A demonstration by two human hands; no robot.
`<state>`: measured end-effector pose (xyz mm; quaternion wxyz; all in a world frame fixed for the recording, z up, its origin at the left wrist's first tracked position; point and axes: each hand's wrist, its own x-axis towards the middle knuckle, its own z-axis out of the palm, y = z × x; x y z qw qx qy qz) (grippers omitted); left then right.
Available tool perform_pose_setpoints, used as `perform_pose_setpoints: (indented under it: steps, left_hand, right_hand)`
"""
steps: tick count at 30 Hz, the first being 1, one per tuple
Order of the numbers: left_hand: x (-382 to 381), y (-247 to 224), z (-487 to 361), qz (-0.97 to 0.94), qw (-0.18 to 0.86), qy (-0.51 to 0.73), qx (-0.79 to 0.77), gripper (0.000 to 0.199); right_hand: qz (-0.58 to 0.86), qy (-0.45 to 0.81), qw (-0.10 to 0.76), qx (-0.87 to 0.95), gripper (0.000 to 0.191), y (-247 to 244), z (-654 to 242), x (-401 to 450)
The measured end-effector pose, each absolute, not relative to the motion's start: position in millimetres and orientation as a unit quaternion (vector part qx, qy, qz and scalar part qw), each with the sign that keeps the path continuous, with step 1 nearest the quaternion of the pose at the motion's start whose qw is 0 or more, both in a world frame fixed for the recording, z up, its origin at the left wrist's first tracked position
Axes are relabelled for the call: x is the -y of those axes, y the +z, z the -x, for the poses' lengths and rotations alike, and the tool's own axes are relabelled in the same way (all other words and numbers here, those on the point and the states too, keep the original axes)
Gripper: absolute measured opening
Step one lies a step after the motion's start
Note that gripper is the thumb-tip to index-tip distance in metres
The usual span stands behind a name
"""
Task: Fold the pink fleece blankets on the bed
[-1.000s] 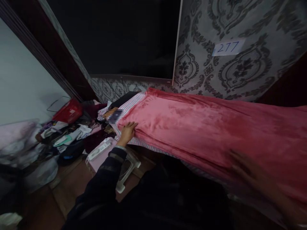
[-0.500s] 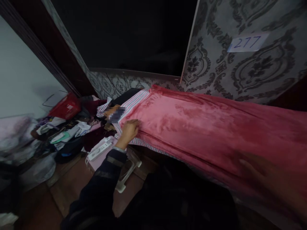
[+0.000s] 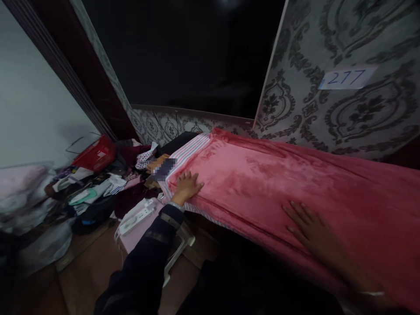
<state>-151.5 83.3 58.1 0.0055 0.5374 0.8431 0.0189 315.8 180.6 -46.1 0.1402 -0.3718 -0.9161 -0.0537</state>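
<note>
Head view: pink blanket (image 3: 262, 183) lies lengthwise left to right over a striped cloth (image 3: 193, 146). Left hand (image 3: 187, 187), fingers spread, palm-down at its left end; right hand (image 3: 311, 229), likewise open, nearer the middle. Neither grips.

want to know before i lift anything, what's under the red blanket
A striped cloth shows at the left end and along part of the near edge of the red blanket. Whatever else lies beneath is covered or too dark to tell.
</note>
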Motion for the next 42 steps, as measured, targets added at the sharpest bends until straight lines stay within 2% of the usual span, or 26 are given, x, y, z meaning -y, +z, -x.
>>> perform_pose_setpoints:
  steps: [3,8,11,13,17,22,24,28,36,42]
  left_hand:
    - [-119.3,80.3,149.1,-0.574,0.001,0.021,-0.819,0.057]
    - [-198.6,98.9,140.8,-0.683,0.015,0.032,-0.730,0.065]
    - [-226.1,90.2,146.1,-0.676,0.021,0.027,-0.737,0.058]
    - [-231.3,75.9,152.4,-0.655,-0.004,0.038,-0.754,0.056]
    - [-227.8,49.3,162.8,-0.617,-0.086,0.068,-0.779,0.057]
    - [-251.4,69.4,168.5,-0.581,-0.029,0.024,-0.813,0.062]
    - [-275.4,88.6,166.2,-0.580,-0.024,0.019,-0.814,0.063]
    - [-323.1,106.5,153.3,-0.635,-0.080,0.052,-0.766,0.063]
    - [-349.2,60.8,166.3,-0.603,-0.086,0.035,-0.792,0.062]
    - [-348.7,71.2,171.3,-0.593,-0.067,0.064,-0.800,0.060]
  right_hand:
    - [0.374,-0.041,0.147,0.915,0.067,-42.1,-313.8,-179.6]
    - [0.366,0.060,0.135,0.919,0.062,-3.4,-310.5,-204.2]
    - [0.414,0.044,0.188,0.889,0.062,17.0,-313.2,-232.6]
    - [0.441,-0.017,0.212,0.872,0.066,13.4,-316.5,-246.5]
    - [0.464,-0.078,0.195,0.860,0.070,-25.0,-322.7,-252.7]
    - [0.468,-0.077,0.196,0.858,0.069,-50.8,-324.7,-251.2]
    - [0.474,-0.071,0.196,0.856,0.069,-47.9,-322.8,-251.3]
    - [0.483,-0.060,0.185,0.854,0.068,-35.3,-316.9,-247.7]
    - [0.487,-0.044,0.166,0.856,0.065,-17.8,-309.6,-242.9]
    - [0.477,0.025,0.149,0.866,0.064,0.6,-315.2,-237.8]
